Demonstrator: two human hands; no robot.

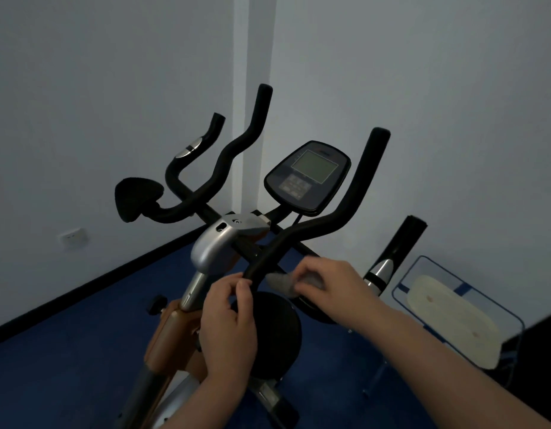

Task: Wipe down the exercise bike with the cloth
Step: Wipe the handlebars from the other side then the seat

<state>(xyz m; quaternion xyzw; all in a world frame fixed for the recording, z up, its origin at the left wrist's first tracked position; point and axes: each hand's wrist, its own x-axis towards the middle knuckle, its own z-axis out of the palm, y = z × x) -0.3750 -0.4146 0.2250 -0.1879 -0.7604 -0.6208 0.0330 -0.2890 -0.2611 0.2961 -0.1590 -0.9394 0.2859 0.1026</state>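
Note:
The exercise bike (218,246) fills the middle of the view, with black foam handlebars, a silver stem cover and an orange-brown frame. Its console (308,179) with a grey screen sits at centre right. My left hand (227,317) grips the near end of the right inner handlebar (323,224). My right hand (326,289) holds a small grey cloth (283,281) bunched in its fingers, pressed just right of that bar's lower end, above the round black pad (274,332).
The bike stands in a corner of white walls on a blue floor (67,351). A clear tray with a cream pad (453,311) sits at the right. A wall socket (71,238) is low on the left wall.

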